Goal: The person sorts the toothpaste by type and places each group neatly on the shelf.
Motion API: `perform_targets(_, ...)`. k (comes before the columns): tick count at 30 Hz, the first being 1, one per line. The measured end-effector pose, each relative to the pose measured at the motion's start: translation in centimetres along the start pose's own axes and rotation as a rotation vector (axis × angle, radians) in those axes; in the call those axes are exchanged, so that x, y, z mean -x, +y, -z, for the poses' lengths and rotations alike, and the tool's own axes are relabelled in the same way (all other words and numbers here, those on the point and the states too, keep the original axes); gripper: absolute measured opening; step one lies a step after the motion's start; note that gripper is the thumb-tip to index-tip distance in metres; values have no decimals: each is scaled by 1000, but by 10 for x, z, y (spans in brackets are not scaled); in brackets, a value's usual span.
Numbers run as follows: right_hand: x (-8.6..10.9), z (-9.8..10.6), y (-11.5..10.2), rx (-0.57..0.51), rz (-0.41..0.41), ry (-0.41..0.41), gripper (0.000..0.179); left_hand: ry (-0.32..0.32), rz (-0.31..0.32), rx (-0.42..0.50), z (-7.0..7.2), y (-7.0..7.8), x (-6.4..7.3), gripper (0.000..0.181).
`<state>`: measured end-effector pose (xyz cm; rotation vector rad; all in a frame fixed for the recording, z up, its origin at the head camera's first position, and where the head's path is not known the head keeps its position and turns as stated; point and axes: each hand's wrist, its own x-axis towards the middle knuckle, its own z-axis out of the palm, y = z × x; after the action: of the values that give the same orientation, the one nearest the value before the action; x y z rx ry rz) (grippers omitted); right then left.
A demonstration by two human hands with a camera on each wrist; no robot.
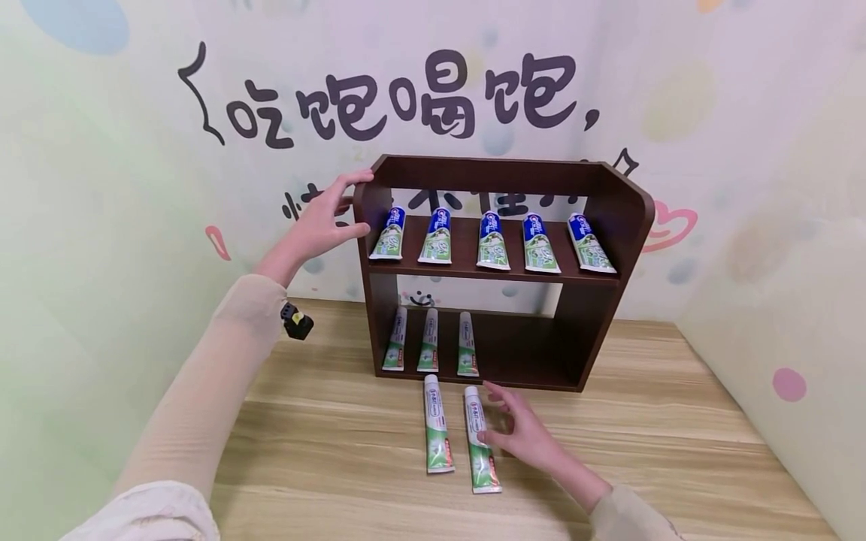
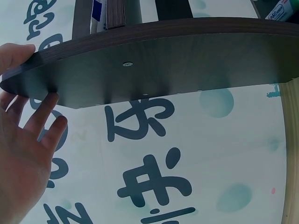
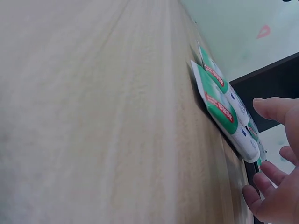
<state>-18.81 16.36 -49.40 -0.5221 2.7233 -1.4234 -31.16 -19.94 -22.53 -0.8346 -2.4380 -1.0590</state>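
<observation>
My left hand holds the upper left side of a dark brown two-tier shelf. In the left wrist view its thumb and fingers lie on opposite faces of the side panel. Two white-and-green toothpaste tubes lie on the table before the shelf: a left tube and a right tube. Over the right tube's cap end hovers my right hand, thumb and fingers spread. The right wrist view shows a gap between this hand and the nearer tube.
Several blue-and-green toothpaste tubes lean in a row on the upper tier. On the lower tier, three white-and-green tubes stand toward the left. The wood-grain table meets a printed wall behind and at the sides.
</observation>
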Motion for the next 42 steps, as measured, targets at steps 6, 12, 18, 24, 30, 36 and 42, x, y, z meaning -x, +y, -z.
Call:
perform_targets(6,3,-1,3,29,3,-4,89,0,6,2,0,-1,-1,72)
perform_targets(12,6,-4,4,79,3,-17,93,-2,1,2,-1,-1,0,73)
perform_targets(18,8,-6,4,125,1,-22,95,-3,0,3,-1,1,0,72)
perform_targets(24,12,-9,4,217,-15,-27,94,-11,4,2,-2,0,-1,72)
perform_targets(30,14,-13,1,271,-25,-23,96,-12,11,-11,-2,0,-1,72)
perform_targets(36,14,-16,-3,306,-23,-22,94,-5,27,-16,-1,1,1,72)
perform_targets(42,14,-18,-10,318,-40,-41,94,5,37,-36,-1,1,1,73)
